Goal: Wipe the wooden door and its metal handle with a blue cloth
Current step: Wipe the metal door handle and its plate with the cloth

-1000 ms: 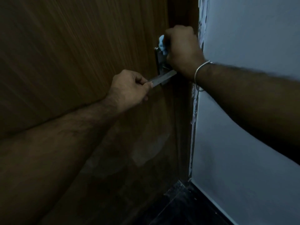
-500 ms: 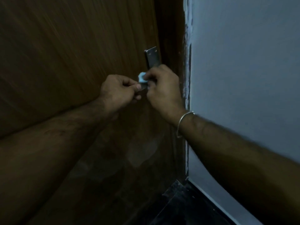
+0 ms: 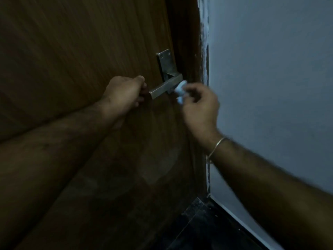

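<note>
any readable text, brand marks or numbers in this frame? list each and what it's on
None. The handle and its plate show only bare metal and two screws. Door, wall, cloth and bangle carry no marks; the frame is dim and slightly blurred.

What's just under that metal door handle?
Below the handle, near its pivot end, the right hand pinches a bunched blue cloth up against it. Behind is the wooden door. The handle's underside and any keyhole are hidden.
</note>
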`<state>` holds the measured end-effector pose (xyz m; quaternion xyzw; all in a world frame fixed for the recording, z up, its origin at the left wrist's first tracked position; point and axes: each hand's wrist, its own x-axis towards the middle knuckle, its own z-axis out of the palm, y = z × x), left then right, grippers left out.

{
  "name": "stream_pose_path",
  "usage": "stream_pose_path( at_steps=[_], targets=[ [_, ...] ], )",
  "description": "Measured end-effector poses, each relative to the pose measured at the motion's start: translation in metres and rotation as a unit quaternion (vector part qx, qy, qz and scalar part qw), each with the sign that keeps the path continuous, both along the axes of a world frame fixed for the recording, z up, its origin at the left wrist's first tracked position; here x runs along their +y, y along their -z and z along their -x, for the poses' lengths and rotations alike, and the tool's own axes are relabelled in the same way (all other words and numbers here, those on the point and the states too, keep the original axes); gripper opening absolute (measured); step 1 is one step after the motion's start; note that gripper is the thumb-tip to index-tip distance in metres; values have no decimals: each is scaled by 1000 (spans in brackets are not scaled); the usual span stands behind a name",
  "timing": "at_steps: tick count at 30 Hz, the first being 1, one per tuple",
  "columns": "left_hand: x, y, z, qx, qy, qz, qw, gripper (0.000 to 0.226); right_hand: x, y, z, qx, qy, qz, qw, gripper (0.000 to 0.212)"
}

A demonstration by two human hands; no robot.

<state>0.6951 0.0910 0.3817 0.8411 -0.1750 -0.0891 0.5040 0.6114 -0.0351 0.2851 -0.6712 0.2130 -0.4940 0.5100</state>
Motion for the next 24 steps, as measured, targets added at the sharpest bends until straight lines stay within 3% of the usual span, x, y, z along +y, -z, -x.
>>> stream_pose_path(
  at_steps=[2, 5, 9, 14, 18, 20, 24],
  targets=[
    [0, 0, 0, 9, -2, 9, 1000, 22, -25, -24, -4, -1, 51, 23, 998, 26],
    [2, 5, 2, 45, 6, 4, 999, 27, -20, -45, -22, 108, 6, 107, 988, 26],
    [4, 6, 3, 87, 9, 36, 996, 32, 31, -41, -20, 46, -30, 169, 984, 19],
    [4, 4, 7, 107, -36, 61, 992, 40, 31, -28, -8, 22, -143, 116, 983, 19],
    [13, 6, 10, 101, -40, 38, 993, 41, -15, -38, -11, -53, -38, -89, 994, 19],
    [11, 6, 11, 95, -26, 52, 994, 38, -12, -40, -19, -17, -52, -68, 996, 20],
    [5, 8, 15, 76, -9, 66, 995, 32, 37, -26, -20, 44, -125, 64, 989, 25]
  ],
)
